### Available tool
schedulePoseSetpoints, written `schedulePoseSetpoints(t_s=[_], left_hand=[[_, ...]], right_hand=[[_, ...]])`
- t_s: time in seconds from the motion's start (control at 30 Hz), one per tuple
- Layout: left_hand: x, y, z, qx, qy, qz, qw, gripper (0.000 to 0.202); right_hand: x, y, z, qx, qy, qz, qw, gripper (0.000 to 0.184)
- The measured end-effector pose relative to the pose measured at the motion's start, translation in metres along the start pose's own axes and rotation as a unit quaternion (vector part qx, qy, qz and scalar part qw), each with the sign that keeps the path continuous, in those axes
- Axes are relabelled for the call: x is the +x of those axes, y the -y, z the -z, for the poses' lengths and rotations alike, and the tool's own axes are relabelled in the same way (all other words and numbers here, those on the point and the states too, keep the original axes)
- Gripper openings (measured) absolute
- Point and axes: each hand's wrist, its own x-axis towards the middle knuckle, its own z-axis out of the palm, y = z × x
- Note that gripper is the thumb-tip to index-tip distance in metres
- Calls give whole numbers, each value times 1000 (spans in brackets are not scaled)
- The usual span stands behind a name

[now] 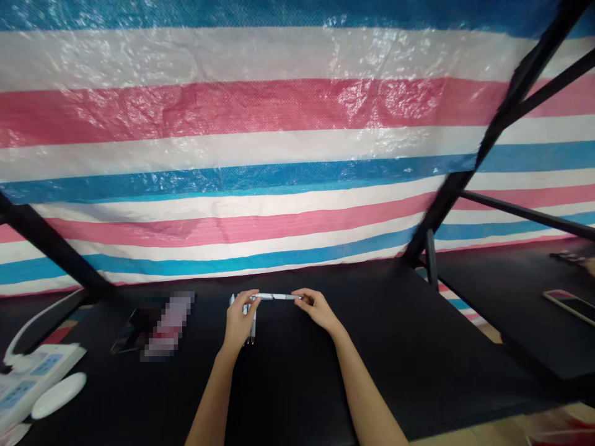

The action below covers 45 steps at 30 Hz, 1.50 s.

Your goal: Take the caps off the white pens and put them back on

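Note:
A slim white pen [277, 297] is held level between my two hands, above the black table. The fingers of my left hand [240, 314] pinch its left end, and my right hand [315, 306] has its right end between thumb and fingers. Several more white pens [253, 331] lie side by side on the table, under and behind my left hand, which hides most of them. Their tips stick out below that hand, pointing toward me.
To the left lie a phone [131, 330] and a blurred-out flat item [170, 325]. A white power strip [39, 371] and a white oval object [59, 395] sit at the left edge. Black frame bars [441, 210] and a striped tarp [260, 232] bound the black table [395, 347]. Another phone [571, 306] is far right.

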Motion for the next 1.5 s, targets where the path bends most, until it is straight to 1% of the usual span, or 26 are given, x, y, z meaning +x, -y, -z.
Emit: schedulePoseSetpoints(t_s=[0.07, 0.17, 0.43, 0.77, 0.97, 1.13, 1.23, 1.3, 1.4, 1.5], left_hand=[[0, 3, 1, 38, 10, -26, 999, 21], [-1, 6, 0, 71, 14, -44, 996, 25], [0, 10, 0, 92, 11, -44, 995, 29], [-1, 9, 0, 78, 29, -42, 996, 32], [-1, 11, -2, 73, 57, -38, 995, 25], [-2, 10, -2, 96, 79, -69, 990, 24], [-2, 6, -1, 143, 80, -84, 983, 27], [-2, 4, 0, 171, 73, -87, 979, 32], [-2, 4, 1, 195, 78, -96, 973, 41], [-2, 7, 0, 192, 85, -106, 972, 35]], right_hand=[[1, -1, 1, 17, 1, -9, 1000, 29], [2, -1, 1, 45, 8, -13, 999, 31], [1, 1, 0, 91, 31, -1, 995, 34], [1, -1, 2, 94, 24, 2, 995, 37], [1, 3, 3, 48, 18, -2, 999, 50], [1, 2, 1, 57, 35, -2, 998, 47], [1, 0, -1, 75, 43, 0, 996, 45], [2, 0, -2, 96, 43, -1, 994, 41], [3, -1, -2, 125, 28, -6, 992, 40], [4, -4, 0, 135, -1, -9, 991, 40]])
